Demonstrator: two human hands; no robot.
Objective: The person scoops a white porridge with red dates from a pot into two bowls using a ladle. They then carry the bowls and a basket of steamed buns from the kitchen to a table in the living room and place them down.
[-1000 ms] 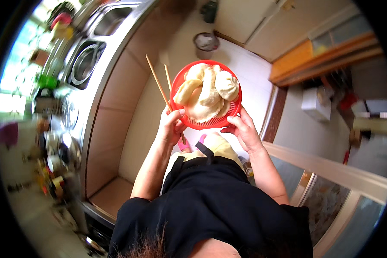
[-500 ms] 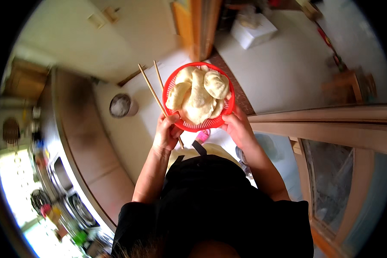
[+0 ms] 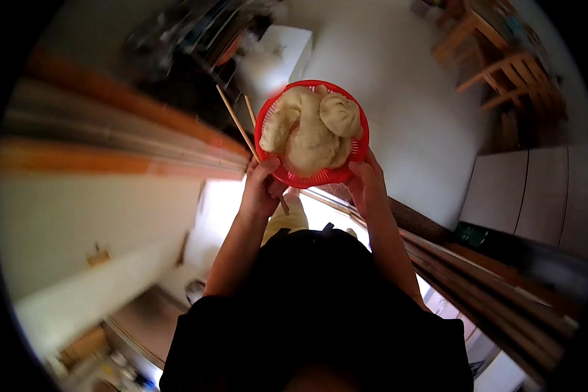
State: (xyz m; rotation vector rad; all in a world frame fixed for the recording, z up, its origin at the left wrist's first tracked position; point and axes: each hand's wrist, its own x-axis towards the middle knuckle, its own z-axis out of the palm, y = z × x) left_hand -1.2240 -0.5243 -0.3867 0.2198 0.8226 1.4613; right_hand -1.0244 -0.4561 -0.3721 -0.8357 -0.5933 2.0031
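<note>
You hold a round red plastic basket [image 3: 311, 175] out in front of your chest, raised over the pale floor [image 3: 405, 98], with one hand on each side of its near rim. The basket has a slotted wall, and its rim shows as a bright red ring all the way round. Inside it lie several pale, cream-coloured steamed buns [image 3: 310, 134], smooth and rounded, pressed against one another so that they fill most of the basket; one plump bun sits at the upper right, a longer one curves along the left side, and a large one takes up the middle.

Your left hand [image 3: 262, 189] is closed on the basket's lower left rim, thumb over the edge, and the same hand also clamps a pair of long wooden chopsticks [image 3: 238, 124]. The sticks slant up and to the left past the basket's rim, and their lower ends poke out below your palm. Your right hand [image 3: 367, 186] grips the lower right rim, thumb on top and fingers under the basket.

Wooden chairs [image 3: 503, 72] stand well apart at the upper right, and a white box [image 3: 287, 46] sits on the floor beyond the basket.
</note>
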